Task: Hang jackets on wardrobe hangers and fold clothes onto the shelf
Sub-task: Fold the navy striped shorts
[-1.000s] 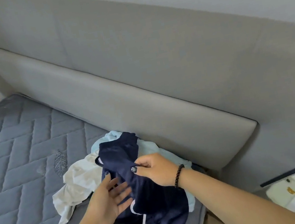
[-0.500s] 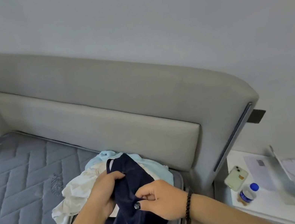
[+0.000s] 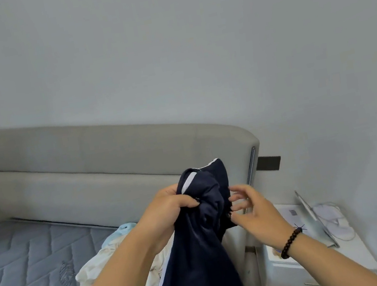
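Note:
A navy blue garment with white piping (image 3: 199, 241) hangs lifted in front of me, above the bed's right edge. My left hand (image 3: 167, 212) grips its bunched upper part from the left. My right hand (image 3: 251, 207), with a dark bead bracelet on the wrist, is at the cloth's right side; its fingers are spread and loosely bent, the fingertips touching the fabric edge. Below, a white garment (image 3: 88, 281) and a light blue one (image 3: 122, 231) lie crumpled on the grey quilted mattress (image 3: 16, 274).
A grey padded headboard (image 3: 85, 166) runs along the wall behind the bed. A white bedside table (image 3: 304, 263) stands to the right with a laptop-like slab (image 3: 317, 221) and a white cable on it. A dark wall plate (image 3: 268, 163) sits by the headboard's end.
The navy garment has been lifted off the pile to chest height. My left hand moved up to grip its top; my right hand let go of its pinch and spread its fingers. The view tilted upward.

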